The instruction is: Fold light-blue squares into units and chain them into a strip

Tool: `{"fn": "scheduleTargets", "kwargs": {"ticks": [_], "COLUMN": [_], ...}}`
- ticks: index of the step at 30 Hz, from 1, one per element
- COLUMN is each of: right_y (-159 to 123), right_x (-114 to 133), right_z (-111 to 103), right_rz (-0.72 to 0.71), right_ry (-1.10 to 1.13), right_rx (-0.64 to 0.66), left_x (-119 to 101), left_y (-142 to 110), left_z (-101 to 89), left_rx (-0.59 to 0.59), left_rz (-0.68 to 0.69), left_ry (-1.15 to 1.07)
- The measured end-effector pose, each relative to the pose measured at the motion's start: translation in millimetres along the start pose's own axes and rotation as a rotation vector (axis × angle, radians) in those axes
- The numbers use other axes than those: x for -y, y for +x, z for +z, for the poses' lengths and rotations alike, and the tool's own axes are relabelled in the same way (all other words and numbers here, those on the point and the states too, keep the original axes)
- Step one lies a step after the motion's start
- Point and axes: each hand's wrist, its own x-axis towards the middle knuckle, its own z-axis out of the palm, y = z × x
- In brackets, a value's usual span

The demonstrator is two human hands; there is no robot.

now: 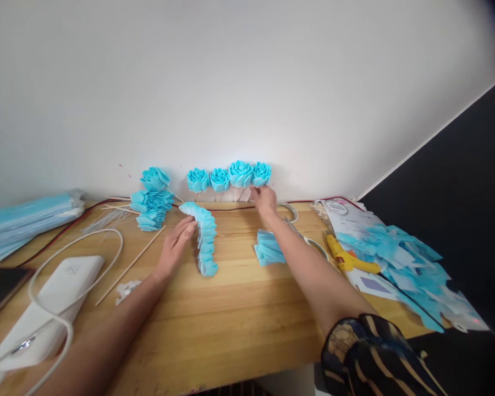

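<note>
Clock laid flat over pale wooden table (235, 319): centre = mid-table, wearer at 6. Nearest, approx. 4: dark patterned sleeve w/ tan stripes (379, 357), on R arm. 8–9: white rectangular power bank (70, 294) w/ white cable looped over it; thin straight wooden stick (130, 267) at 9.

L hand (175, 245) at 9–10, fingers together & slightly bent, half open; tips + thumb touch L edge of curved strip of pale-blue ruffled petals (207, 245), at 10 nr. centre. Can't tell if pinched or just steadied.

At 2, under R forearm: small stack of folded light-blue sheets (268, 250). At 3: yellow plastic glue gun (346, 257), just beside heap of loose blue tissue-like pieces (400, 258).

Further, 1: R hand (264, 199), fingers curled in, tips just below R end of row of four bright-blue ruffled roses (240, 175), upright nr. white wall (247, 82) at 12. Stem grip hidden; can't tell.
</note>
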Motion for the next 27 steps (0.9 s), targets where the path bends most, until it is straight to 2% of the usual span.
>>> {"fn": "scheduleTargets", "kwargs": {"ticks": [3,8,11,14,16,18,23,27], "right_y": [-7.5,-26.3,-33.7,-34.5,-31.5,-26.4,-8.4,6.0], "right_x": [-3.8,-10.7,-10.1,-0.2,12.5,28.4,66.8,82.1], "right_z": [-1.5,-11.9,-29.1,-53.3,-69.4,-82.2,-94.0,-87.2], "right_rz": [-0.013,-0.033,-0.033,-0.047,-0.144,-0.273,-0.583,-0.678], "right_ry": [0.07,0.161,0.187,0.18,0.151,0.14,-0.034,-0.198], "right_rx": [0.017,0.052,0.045,-0.021,-0.143,-0.199,-0.143,-0.044], "left_x": [-1.3,-6.5,-9.5,-10.7,-10.7,-10.4,-9.7,-11.4], "left_y": [0.4,-0.3,-1.0,-1.1,-0.9,-0.9,-1.0,-1.1], "left_z": [-0.1,0.7,1.3,1.8,2.0,2.1,1.8,1.1], "left_rx": [0.029,-0.002,-0.013,-0.019,-0.018,-0.008,0.009,0.025], "left_rz": [0.015,0.038,0.019,0.015,0.023,0.034,0.031,0.045], "left_ry": [-0.019,0.022,0.032,0.025,0.021,0.022,0.028,0.033]}}
